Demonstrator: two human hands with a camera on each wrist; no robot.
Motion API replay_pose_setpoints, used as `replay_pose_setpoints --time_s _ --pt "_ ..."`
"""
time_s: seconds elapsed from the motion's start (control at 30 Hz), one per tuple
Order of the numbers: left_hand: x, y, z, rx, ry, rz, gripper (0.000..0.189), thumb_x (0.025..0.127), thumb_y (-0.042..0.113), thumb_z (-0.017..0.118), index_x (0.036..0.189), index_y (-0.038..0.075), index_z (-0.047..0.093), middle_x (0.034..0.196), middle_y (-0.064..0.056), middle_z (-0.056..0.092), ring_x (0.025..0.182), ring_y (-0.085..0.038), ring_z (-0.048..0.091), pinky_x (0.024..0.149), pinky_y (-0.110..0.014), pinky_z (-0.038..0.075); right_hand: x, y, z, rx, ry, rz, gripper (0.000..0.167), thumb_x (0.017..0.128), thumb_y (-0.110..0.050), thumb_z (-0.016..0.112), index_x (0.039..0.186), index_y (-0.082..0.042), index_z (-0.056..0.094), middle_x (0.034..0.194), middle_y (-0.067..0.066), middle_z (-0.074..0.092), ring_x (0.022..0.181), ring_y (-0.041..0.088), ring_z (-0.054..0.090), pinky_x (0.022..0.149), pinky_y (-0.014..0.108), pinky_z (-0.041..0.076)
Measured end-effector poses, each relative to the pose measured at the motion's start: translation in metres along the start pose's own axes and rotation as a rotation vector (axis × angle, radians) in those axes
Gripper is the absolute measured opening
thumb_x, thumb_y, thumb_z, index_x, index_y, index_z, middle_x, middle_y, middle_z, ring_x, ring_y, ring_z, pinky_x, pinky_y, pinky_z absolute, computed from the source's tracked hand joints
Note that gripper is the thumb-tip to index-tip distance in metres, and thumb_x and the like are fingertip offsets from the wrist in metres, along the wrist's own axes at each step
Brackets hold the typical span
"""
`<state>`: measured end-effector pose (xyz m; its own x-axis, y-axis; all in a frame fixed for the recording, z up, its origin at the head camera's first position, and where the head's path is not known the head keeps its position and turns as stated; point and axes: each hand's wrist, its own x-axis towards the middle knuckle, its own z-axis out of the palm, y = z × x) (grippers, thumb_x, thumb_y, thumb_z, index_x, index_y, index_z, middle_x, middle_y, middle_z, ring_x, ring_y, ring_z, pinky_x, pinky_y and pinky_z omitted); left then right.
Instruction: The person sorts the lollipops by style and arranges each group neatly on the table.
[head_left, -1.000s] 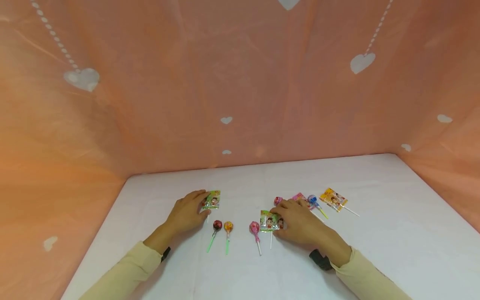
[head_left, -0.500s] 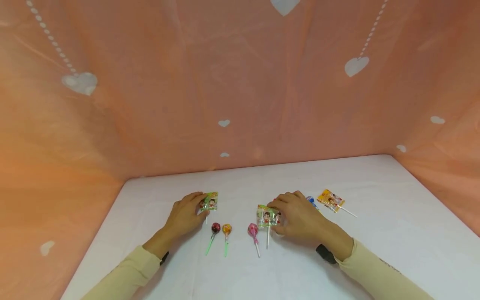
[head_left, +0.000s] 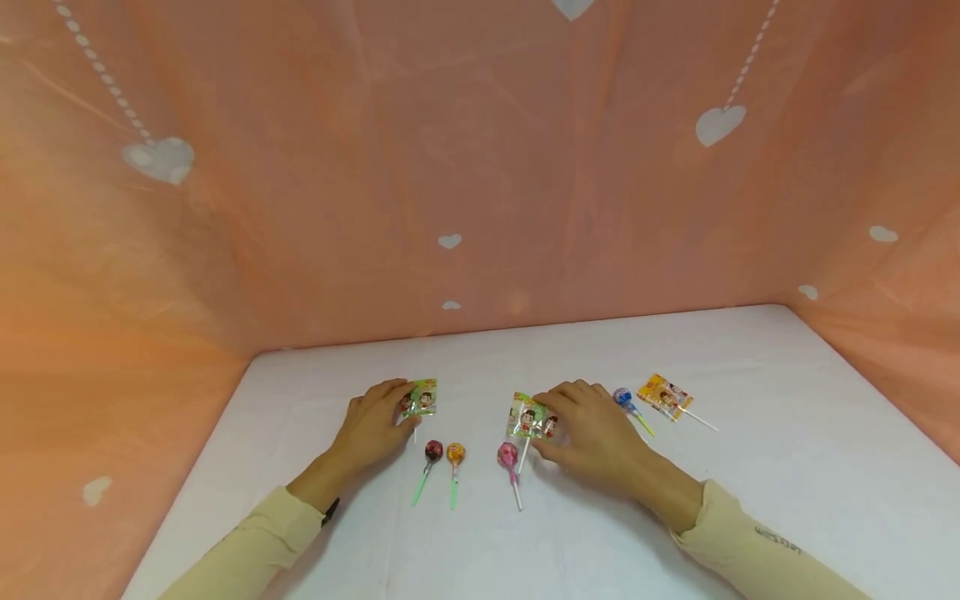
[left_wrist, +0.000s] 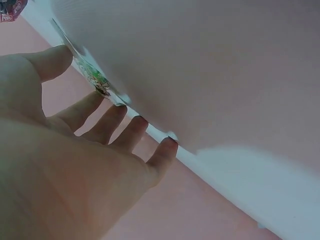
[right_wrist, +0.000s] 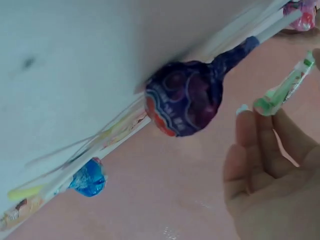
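- While the left hand pinches the left green lollipop, the right hand, holding the right green lollipop, has moved that farther from the person within 1 second.
- So a carry seems under way.
- Its wrapped head sits just beyond the pink lollipop.
- Its long axis slants, white stick pointing toward the person, slightly left.

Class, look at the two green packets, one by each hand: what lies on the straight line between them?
Only bare white table separates the left green packet from the right green packet; the head view shows this.
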<state>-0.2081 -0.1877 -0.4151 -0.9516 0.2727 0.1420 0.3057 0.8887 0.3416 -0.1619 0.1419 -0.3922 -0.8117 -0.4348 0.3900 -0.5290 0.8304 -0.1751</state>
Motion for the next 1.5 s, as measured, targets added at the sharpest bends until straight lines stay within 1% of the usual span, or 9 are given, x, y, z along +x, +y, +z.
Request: replay_pose_setpoints --time_s 0.1,0.17,0.27,0.33,0.57,0.87,1.07,1.3,1.5 --pt "0.001 0.000 0.000 -0.003 -0.011 0.000 0.058 0.093 0.031 0.066 0.143 0.004 0.052 0.149 -0.018 0.048 0.140 -0.038 0.042 0.108 -0.061 0.033 0.003 -0.004 0.001 0.020 -0.024 0.056 0.054 0.078 -0.050 0.077 0.121 -0.017 0.069 0.109 -0.004 0.067 0.107 0.018 0.061 0.096 0.039 0.044" --pt "0.001 -0.001 0.000 -0.014 -0.018 -0.005 0.058 0.093 0.031 0.066 0.143 0.004 0.052 0.150 -0.018 0.048 0.141 -0.038 0.041 0.108 -0.061 0.033 0.005 -0.006 0.003 0.031 -0.039 0.070 0.054 0.079 -0.051 0.076 0.122 -0.018 0.069 0.110 -0.003 0.068 0.109 0.019 0.061 0.097 0.041 0.045" --pt "0.001 -0.002 0.001 -0.037 -0.021 -0.015 0.058 0.093 0.030 0.066 0.143 0.004 0.052 0.150 -0.018 0.047 0.141 -0.039 0.040 0.109 -0.061 0.031 0.009 -0.008 0.006 0.045 -0.051 0.065 0.055 0.081 -0.053 0.074 0.123 -0.018 0.068 0.112 -0.002 0.067 0.110 0.020 0.061 0.098 0.043 0.046" --pt "0.001 -0.003 0.001 -0.058 -0.021 -0.025 0.058 0.093 0.030 0.067 0.142 0.005 0.052 0.150 -0.018 0.047 0.141 -0.039 0.039 0.109 -0.062 0.030 0.012 -0.009 0.008 0.051 -0.053 0.058 0.055 0.082 -0.053 0.073 0.124 -0.018 0.068 0.112 -0.003 0.067 0.109 0.020 0.060 0.097 0.042 0.047" --pt "0.002 -0.004 0.004 -0.106 -0.036 -0.043 0.058 0.093 0.030 0.066 0.144 0.007 0.051 0.152 -0.016 0.045 0.143 -0.038 0.036 0.110 -0.060 0.026 0.019 -0.012 0.015 0.068 -0.042 0.019 0.054 0.081 -0.049 0.075 0.123 -0.016 0.068 0.111 -0.002 0.067 0.108 0.019 0.060 0.096 0.039 0.044" --pt "0.002 -0.001 0.000 -0.089 -0.036 -0.045 0.058 0.094 0.030 0.065 0.145 0.009 0.050 0.152 -0.016 0.044 0.143 -0.038 0.035 0.109 -0.060 0.026 0.028 -0.016 0.017 0.118 -0.088 0.036 0.053 0.084 -0.046 0.074 0.126 -0.016 0.067 0.116 -0.001 0.066 0.113 0.020 0.058 0.100 0.039 0.042" --pt "0.002 0.000 0.000 -0.069 -0.042 -0.048 0.057 0.093 0.030 0.065 0.145 0.011 0.050 0.152 -0.015 0.045 0.143 -0.038 0.036 0.108 -0.060 0.028 0.033 -0.022 0.018 0.152 -0.098 0.047 0.052 0.083 -0.044 0.075 0.127 -0.016 0.066 0.116 0.000 0.066 0.112 0.022 0.057 0.100 0.041 0.041" --pt "0.005 -0.001 0.001 -0.046 -0.054 -0.049 0.058 0.094 0.032 0.065 0.146 0.012 0.049 0.152 -0.015 0.045 0.143 -0.039 0.036 0.107 -0.061 0.029 0.041 -0.027 0.023 0.124 -0.112 0.054 0.053 0.086 -0.045 0.072 0.129 -0.015 0.065 0.119 0.001 0.065 0.115 0.023 0.056 0.102 0.041 0.040" --pt "0.005 0.001 0.001 -0.045 -0.054 -0.057 0.058 0.093 0.032 0.065 0.145 0.011 0.050 0.151 -0.015 0.045 0.142 -0.039 0.036 0.106 -0.061 0.029 0.045 -0.028 0.025 0.100 -0.117 0.058 0.055 0.087 -0.046 0.071 0.131 -0.014 0.063 0.120 0.002 0.064 0.115 0.023 0.055 0.100 0.042 0.041"
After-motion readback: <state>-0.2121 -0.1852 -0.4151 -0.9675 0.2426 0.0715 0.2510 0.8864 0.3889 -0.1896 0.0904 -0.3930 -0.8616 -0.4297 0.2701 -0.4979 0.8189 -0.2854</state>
